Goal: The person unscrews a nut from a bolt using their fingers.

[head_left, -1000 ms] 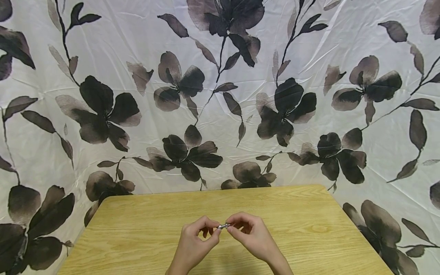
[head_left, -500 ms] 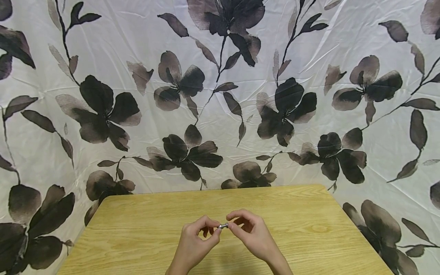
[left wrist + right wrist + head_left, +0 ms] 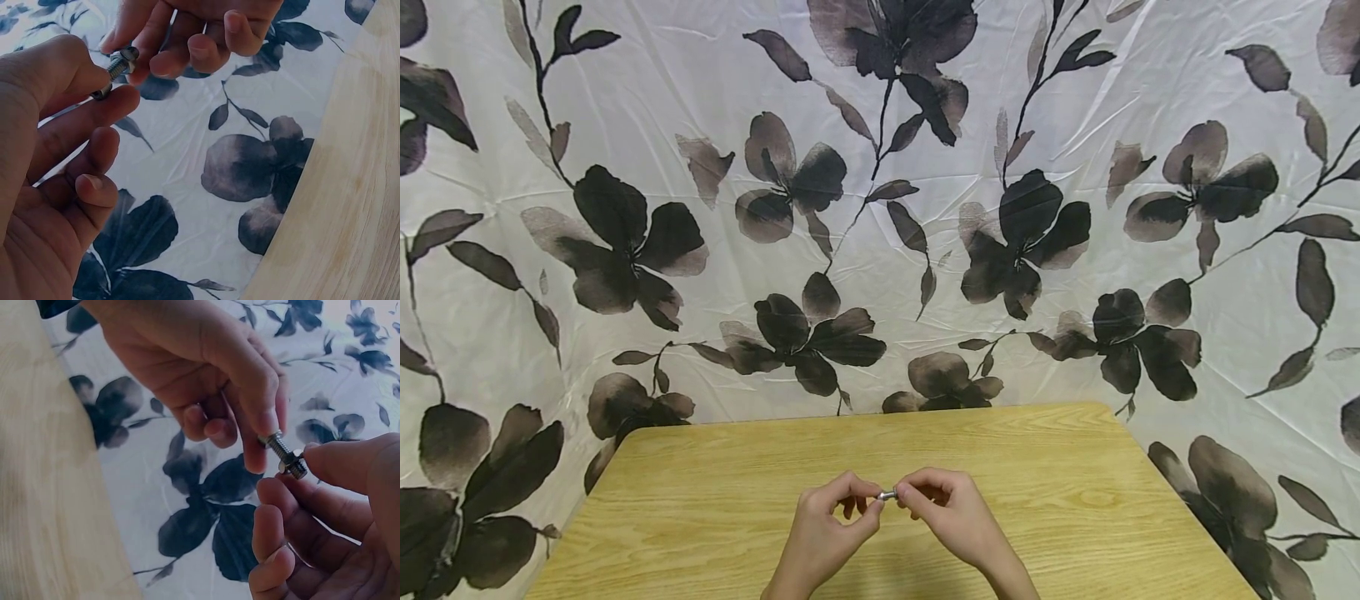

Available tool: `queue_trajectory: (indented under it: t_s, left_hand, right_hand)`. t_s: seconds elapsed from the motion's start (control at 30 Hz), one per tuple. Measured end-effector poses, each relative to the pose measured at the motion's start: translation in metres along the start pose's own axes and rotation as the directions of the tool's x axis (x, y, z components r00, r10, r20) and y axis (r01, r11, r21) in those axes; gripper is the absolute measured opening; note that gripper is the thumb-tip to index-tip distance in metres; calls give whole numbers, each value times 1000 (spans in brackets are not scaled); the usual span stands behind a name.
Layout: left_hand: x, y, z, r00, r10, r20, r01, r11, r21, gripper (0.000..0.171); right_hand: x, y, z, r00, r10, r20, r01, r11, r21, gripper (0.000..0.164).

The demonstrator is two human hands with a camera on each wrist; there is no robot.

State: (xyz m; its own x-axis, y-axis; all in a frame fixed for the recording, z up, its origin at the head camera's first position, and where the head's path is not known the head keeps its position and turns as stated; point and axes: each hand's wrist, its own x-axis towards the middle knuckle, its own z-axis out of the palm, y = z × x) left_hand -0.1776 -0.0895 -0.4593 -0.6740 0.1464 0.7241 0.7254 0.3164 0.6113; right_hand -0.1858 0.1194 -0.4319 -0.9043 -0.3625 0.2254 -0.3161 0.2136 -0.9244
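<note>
A small metal bolt [image 3: 279, 447] is held level-ish in the air over a wood-grain counter [image 3: 737, 458]. The left hand [image 3: 831, 529] pinches the bolt's head, its thumb and index finger closed together. The right hand [image 3: 951, 521] has its thumb and index finger closed on the nut [image 3: 290, 465], near the bolt's other end, where some thread shows beyond it. Compared with 0.5 seconds ago, the right index finger, then raised off, has come down to the thumb; the left hand has barely moved. Behind stands a white cloth [image 3: 910, 242] printed with dark flowers.
</note>
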Motion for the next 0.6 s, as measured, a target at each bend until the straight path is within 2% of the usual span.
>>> queue_trajectory:
  t_s: [0.4,0.6]
  left_hand:
    - [0,-1,0,1000,19,-1,-19,1000,-11,34]
    - [0,0,0,1000,6,5,-6,1000,-5,33]
  right_hand:
    - [0,1,0,1000,-25,-6,25,1000,7,16]
    - [-2,0,1,999,-55,-2,55,998,18,13]
